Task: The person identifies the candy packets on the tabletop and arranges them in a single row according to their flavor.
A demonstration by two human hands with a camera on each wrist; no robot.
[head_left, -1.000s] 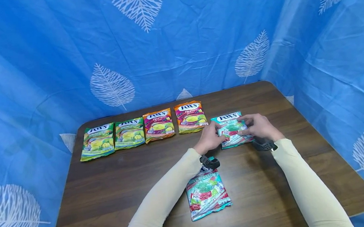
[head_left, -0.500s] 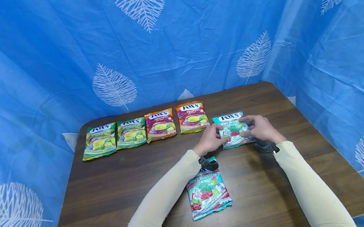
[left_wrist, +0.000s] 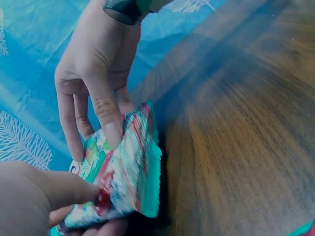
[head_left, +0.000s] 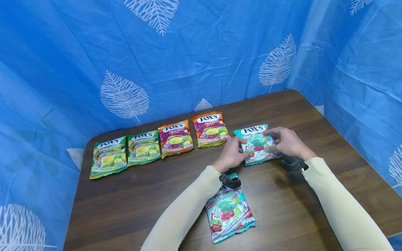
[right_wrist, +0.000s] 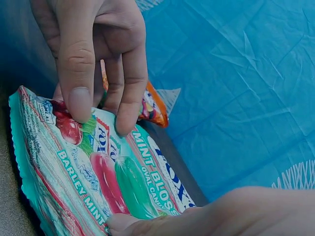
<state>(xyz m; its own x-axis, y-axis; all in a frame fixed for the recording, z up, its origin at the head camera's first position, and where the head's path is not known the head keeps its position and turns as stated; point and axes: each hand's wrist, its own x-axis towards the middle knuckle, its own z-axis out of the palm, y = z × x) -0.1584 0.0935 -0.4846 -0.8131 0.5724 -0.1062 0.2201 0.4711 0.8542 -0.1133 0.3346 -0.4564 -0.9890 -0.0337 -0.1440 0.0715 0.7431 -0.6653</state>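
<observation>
A teal Fox's mint candy bag (head_left: 257,146) lies at the back right of the table in the head view, printed side up. My left hand (head_left: 230,153) holds its left side, and my right hand (head_left: 287,143) grips its right side. The left wrist view shows the left thumb (left_wrist: 74,189) on top of the bag (left_wrist: 118,172), with fingertips beneath its edge. In the right wrist view, the right thumb (right_wrist: 147,221) presses the printed face. A second teal mint bag (head_left: 229,214) lies nearer the front, its top partly under the left wrist.
Along the back of the brown table (head_left: 140,209) lie two green bags, one at far left (head_left: 108,158) and one beside it (head_left: 143,149). Two orange-purple fruit bags (head_left: 175,138) follow, the right one (head_left: 211,130) slightly apart. A blue leaf-patterned curtain (head_left: 198,47) surrounds the table.
</observation>
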